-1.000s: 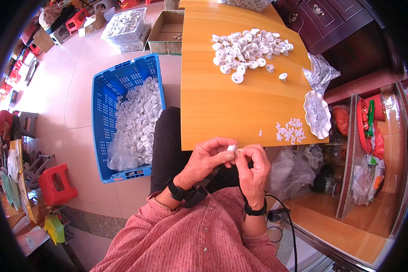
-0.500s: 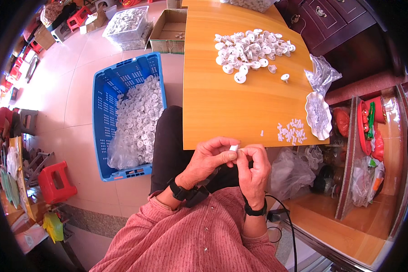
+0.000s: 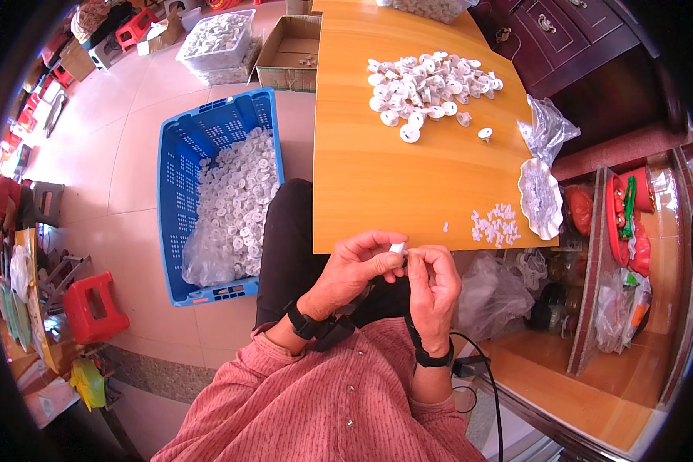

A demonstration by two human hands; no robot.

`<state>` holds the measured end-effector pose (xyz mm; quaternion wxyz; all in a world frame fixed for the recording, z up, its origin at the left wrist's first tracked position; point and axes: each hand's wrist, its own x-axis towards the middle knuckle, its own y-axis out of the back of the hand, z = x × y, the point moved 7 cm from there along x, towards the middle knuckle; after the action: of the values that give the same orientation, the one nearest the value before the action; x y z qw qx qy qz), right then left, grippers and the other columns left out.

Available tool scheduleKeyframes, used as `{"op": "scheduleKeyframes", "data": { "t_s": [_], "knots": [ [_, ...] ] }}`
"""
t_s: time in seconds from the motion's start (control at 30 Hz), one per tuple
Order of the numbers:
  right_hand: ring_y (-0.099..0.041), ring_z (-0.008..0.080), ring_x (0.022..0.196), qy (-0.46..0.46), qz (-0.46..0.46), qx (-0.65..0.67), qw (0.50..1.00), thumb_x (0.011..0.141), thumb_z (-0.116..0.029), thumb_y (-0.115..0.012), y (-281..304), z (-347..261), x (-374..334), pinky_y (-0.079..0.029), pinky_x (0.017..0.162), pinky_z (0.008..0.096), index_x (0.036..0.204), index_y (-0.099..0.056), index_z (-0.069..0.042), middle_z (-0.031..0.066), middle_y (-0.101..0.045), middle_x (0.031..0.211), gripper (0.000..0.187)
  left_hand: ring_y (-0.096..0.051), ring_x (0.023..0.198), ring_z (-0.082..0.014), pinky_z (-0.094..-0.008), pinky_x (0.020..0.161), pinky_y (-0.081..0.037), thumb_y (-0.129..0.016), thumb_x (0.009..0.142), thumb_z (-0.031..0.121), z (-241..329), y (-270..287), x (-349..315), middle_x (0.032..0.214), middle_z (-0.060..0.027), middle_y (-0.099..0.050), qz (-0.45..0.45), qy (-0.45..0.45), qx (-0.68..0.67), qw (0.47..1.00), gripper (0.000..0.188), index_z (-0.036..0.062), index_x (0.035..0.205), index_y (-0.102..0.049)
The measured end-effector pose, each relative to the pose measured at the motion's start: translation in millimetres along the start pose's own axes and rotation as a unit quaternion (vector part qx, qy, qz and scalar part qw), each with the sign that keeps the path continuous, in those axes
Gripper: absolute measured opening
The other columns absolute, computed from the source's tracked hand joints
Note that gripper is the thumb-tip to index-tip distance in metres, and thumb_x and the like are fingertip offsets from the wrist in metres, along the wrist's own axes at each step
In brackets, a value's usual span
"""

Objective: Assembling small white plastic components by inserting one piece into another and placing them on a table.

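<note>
Just off the table's near edge, my left hand [image 3: 362, 264] is closed on a small white plastic part [image 3: 397, 248], held between thumb and fingers. My right hand [image 3: 433, 281] meets it there, thumb and forefinger pinched at the part's right side; whatever lies in that pinch is too small to make out. On the wooden table [image 3: 408, 185] a heap of white round-headed plastic pieces [image 3: 431, 85] lies at the far side. Several tiny white pieces [image 3: 497, 225] are scattered near the right front corner, with a single one [image 3: 446, 227] apart to their left.
A blue crate [image 3: 169, 192] of white plastic pieces stands on the floor at my left. A scalloped white dish [image 3: 540, 199] and a clear plastic bag [image 3: 548, 127] sit along the table's right edge. A red stool [image 3: 96, 308] stands far left; open shelving [image 3: 593, 285] is at right.
My right hand's fingertips have shifted slightly right, a little away from the left thumb. The left hand keeps its hold on the white part, and the piles look the same.
</note>
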<state>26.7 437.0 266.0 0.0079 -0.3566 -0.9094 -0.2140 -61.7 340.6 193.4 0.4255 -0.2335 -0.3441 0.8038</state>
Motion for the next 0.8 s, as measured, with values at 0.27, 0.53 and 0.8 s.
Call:
{"op": "scheduleKeyframes", "data": {
  "t_s": [0.27, 0.53, 0.8],
  "knots": [
    [-0.062, 0.0217, 0.078, 0.024, -0.013, -0.033, 0.999, 0.094, -0.001, -0.065, -11, -14, 4, -0.051, 0.071, 0.0336, 0.091, -0.059, 0.001, 0.0113, -0.061, 0.09, 0.007, -0.066, 0.085, -0.0096, -0.024, 0.075, -0.056, -0.068, 0.096, 0.006, 2, 4, -3, 0.102, -0.0039, -0.069, 0.011, -0.001, 0.003, 1.0, 0.026, 0.0027, 0.122, -0.066],
    [-0.063, 0.0218, 0.08, 0.012, 0.004, -0.051, 0.999, 0.094, -0.002, -0.066, -8, -9, 0, -0.051, 0.073, 0.0329, 0.094, -0.064, 0.001, 0.0114, -0.064, 0.094, 0.003, -0.067, 0.084, -0.0112, -0.0241, 0.072, -0.056, -0.066, 0.097, 0.004, 44, 16, -10, 0.106, -0.0063, -0.07, 0.096, -0.025, 0.05, 0.994, 0.029, 0.0003, 0.125, -0.064],
    [-0.063, 0.0187, 0.078, 0.018, 0.007, -0.07, 0.997, 0.094, -0.003, -0.067, 0, 0, -1, -0.053, 0.07, 0.0296, 0.096, -0.064, 0.002, 0.0113, -0.065, 0.095, 0.006, -0.07, 0.087, -0.0178, -0.0265, 0.076, -0.056, -0.062, 0.101, 0.014, 127, 140, -43, 0.101, -0.0086, -0.069, 0.329, -0.206, -0.014, 0.921, 0.031, -0.0045, 0.126, -0.06]
  ]
}}
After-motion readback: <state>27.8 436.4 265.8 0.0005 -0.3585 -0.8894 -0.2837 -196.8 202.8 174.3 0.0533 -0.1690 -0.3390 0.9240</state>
